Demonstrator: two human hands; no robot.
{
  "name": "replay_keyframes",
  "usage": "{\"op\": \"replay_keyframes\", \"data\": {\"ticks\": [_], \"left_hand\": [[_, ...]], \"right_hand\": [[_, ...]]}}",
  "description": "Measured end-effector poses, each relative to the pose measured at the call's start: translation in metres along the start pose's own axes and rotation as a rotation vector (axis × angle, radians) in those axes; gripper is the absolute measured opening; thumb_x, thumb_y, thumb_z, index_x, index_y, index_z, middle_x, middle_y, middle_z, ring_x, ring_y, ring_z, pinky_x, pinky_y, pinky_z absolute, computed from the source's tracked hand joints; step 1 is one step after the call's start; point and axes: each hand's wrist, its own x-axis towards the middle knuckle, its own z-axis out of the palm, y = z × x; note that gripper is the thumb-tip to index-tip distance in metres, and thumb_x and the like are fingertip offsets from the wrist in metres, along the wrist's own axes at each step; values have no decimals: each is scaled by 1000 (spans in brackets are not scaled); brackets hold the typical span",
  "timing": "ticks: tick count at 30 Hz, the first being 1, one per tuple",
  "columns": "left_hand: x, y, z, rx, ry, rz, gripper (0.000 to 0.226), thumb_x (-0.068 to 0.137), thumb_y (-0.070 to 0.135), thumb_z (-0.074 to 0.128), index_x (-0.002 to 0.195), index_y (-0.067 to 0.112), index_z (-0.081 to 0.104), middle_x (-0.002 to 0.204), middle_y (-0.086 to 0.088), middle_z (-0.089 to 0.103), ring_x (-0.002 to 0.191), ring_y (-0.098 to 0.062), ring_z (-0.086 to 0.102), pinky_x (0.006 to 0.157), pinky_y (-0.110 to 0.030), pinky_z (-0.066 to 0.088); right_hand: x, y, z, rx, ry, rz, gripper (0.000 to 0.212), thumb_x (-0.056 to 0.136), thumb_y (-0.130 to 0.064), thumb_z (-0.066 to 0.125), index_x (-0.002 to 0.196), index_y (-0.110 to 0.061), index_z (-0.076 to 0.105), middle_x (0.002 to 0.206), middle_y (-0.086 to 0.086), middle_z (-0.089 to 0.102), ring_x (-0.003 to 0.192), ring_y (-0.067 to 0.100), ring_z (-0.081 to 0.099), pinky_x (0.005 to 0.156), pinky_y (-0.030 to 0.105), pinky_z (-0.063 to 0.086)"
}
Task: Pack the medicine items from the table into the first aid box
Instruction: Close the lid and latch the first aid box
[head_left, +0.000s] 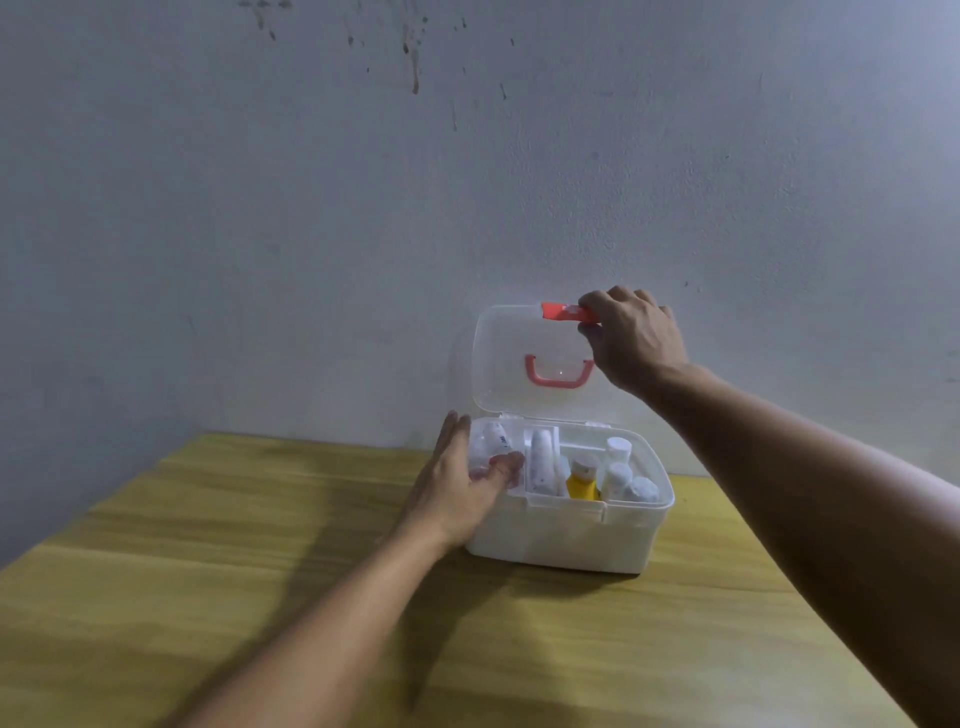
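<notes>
The wooden table (208, 571) runs from the near left toward the wall, and no loose medicine items show on its visible surface; the packing looks finished, with closing the box the step in hand.

The left hand (457, 483) lies flat and open against the left end of the first aid box (561, 535), fingers spread, thumb hooked over the rim above the leftmost compartment. It grasps nothing and seems only to steady the box.

The box stands near the far edge of the table, close to the wall. Inside, from left to right: a clear tube (493, 441) in the left compartment, a white tube (541, 462) upright in the middle slot, a yellow bottle (583, 480), then several white bottles (618, 467) grouped at the right.

Above, the clear lid (514, 358) stands upright on its far hinge, its pink handle (558, 373) showing through. The right hand (631, 335) pinches the red latch (563, 313) at the lid's top edge, fingers curled around it.

Risks, as I judge them: the lid could come down on the left thumb if that hand does not clear the rim. The upright white tube and the taller bottles may stand proud of the rim and stop the latch catching. Pulling the lid without bracing could slide the light box on the smooth wood.
</notes>
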Motion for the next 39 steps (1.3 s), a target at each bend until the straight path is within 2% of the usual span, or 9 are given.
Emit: {"op": "replay_keyframes", "data": {"ticks": [3,6,9,14,22,27,33,36,39], "left_hand": [[-13,-6,-2,-164,82,-25,73,58,83,58,115,39,50,116,21,59,93,13,56,70,-13,45],[-16,-13,-2,-241,57,-57,58,55,77,68,106,52,56,95,24,68,91,7,61,65,-14,45],[-21,-12,-7,-257,20,-51,60,56,73,70,111,58,51,96,36,65,90,20,56,63,-6,42],[-18,-10,-9,-249,-36,-96,87,56,74,68,133,47,40,128,22,54,116,-6,53,94,-31,46],[-19,-5,-12,-301,-89,-129,92,51,78,69,134,52,37,131,10,59,120,-16,54,101,-42,46],[-29,-3,-12,-260,-53,-192,157,25,88,65,149,29,-12,158,-6,20,143,-27,25,114,-48,28],[-28,4,-19,-98,83,77,103,67,84,44,150,32,14,160,7,7,145,-6,10,113,-26,14],[-22,8,-16,164,122,207,81,80,65,54,146,23,31,160,4,13,146,-9,11,118,-42,14],[-21,10,-11,306,139,285,87,74,63,63,145,21,36,157,5,22,146,-9,12,118,-46,10]], "right_hand": [[-8,-1,-11,2,13,-45,28,95,-29,52,118,-15,60,111,12,64,99,34,56,78,42,43],[-18,-5,-23,9,8,-80,28,95,-28,52,118,-15,62,111,12,65,98,34,57,76,42,46],[-33,-8,-35,20,-1,-110,28,95,-27,53,118,-15,63,111,12,65,98,34,57,77,44,48],[-56,-9,-50,33,-32,-153,28,95,-28,52,117,-16,64,112,9,66,98,31,58,78,47,50],[-104,-19,-62,57,-130,-239,26,95,-33,51,109,-19,68,106,4,66,87,18,58,73,36,53],[-134,-23,-59,53,-240,-217,31,94,-42,48,114,-27,66,123,-1,62,107,17,56,87,36,50],[-152,-21,-48,100,-310,-157,71,81,-77,33,131,-31,51,139,-7,53,126,16,46,97,35,39],[-152,-14,-41,126,-283,-95,69,85,-69,38,141,-28,40,146,-3,46,134,19,41,102,39,39],[-157,-4,-33,108,-338,-75,74,85,-61,51,147,-27,29,154,1,35,142,22,29,108,41,36]]}}
